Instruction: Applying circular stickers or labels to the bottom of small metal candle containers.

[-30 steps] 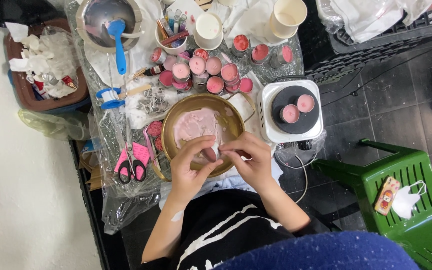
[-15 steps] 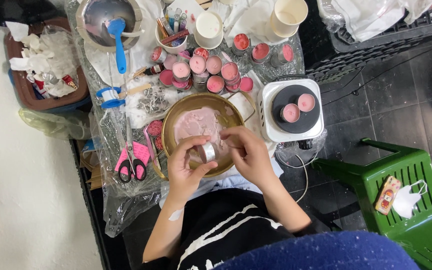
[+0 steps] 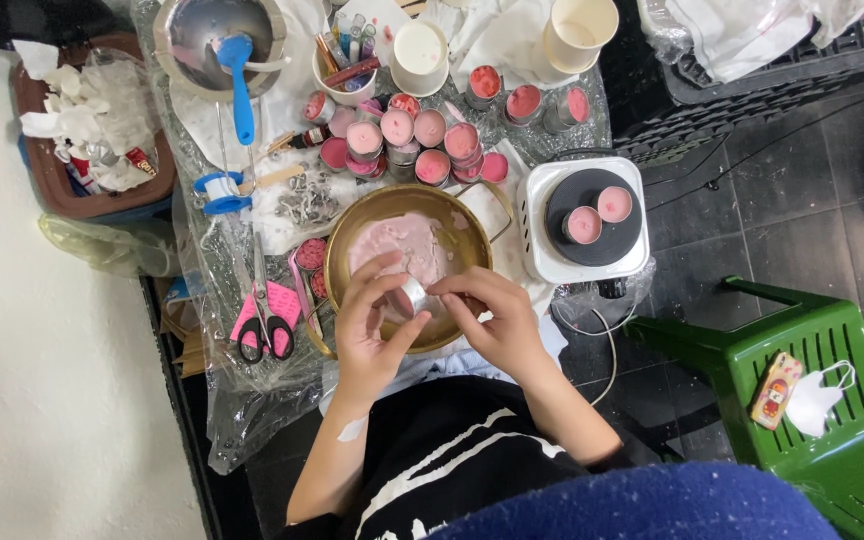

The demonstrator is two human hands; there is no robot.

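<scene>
Fingers of both hands were wrapped around a small silver tin cup [image 3: 412, 296], left hand [image 3: 370, 325] cradling it from the side, right hand [image 3: 492, 318] pinching at its rim. They held it right over the brass bowl [image 3: 352, 240] of pink wax scraps. Scissors [image 3: 265, 325] lay just left of the bowl, and two pink-filled tins sat on the white hot plate [image 3: 537, 235] to the right.

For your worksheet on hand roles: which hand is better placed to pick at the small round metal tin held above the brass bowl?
Probably the right hand: its fingertips touch the rim of the small round metal tin, while the left hand wraps round it, holding it above the brass bowl.
</scene>
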